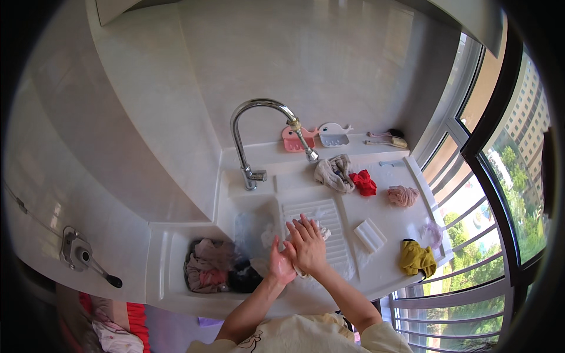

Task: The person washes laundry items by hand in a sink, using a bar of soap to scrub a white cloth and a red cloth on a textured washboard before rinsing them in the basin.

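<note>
Above the ribbed washboard [333,211] of a white laundry sink, my two hands are close together. My right hand [310,247] lies over a bunched white cloth [325,231], its fingers stretched forward. Bits of the cloth show past its fingers and below its palm. Beside it on the left, my left hand [282,263] is turned partly palm up and looks wet. Whether its fingers grip the cloth is hidden. Water stands in the basin [252,204] to the left, where dark, pink and grey-brown clothes [211,260] are heaped.
A chrome faucet [237,137] arches over the sink. Right of the washboard are a grey cloth [331,173], red cloth [364,182], pink cloth [403,196], white soap bar [370,235] and mustard garment [416,258]. Brushes [387,142] and whale-shaped soap holders [334,137] line the back ledge.
</note>
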Demonstrator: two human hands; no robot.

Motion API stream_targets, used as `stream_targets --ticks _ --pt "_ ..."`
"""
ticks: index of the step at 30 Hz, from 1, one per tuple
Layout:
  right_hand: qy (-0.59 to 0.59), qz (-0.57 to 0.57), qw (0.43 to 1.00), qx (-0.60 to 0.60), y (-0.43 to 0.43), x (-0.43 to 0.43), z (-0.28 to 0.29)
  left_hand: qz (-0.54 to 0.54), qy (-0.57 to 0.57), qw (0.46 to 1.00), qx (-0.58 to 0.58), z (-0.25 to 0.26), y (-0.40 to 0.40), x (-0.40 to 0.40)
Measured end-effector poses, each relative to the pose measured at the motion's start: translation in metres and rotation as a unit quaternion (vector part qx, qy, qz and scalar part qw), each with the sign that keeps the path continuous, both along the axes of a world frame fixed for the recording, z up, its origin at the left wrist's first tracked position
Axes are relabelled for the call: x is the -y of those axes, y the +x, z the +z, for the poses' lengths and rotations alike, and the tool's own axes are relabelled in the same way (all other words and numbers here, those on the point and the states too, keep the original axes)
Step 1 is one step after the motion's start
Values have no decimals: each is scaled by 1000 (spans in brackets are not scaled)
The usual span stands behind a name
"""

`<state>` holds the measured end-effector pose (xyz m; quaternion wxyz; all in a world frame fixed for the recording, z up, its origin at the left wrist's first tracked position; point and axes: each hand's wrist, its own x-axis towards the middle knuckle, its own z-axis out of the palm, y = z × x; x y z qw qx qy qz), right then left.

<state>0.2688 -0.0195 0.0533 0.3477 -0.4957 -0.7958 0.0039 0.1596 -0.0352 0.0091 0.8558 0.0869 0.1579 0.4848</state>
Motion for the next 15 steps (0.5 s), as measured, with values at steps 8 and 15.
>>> stream_targets --ticks 8,15 --pt "22 12 1000 10 8 -5 -14 -48 -23 987 149 -4 -2 -3" --pt "32 127 991 -12 6 -14 -18 -9 -34 999 4 23 1 -5"
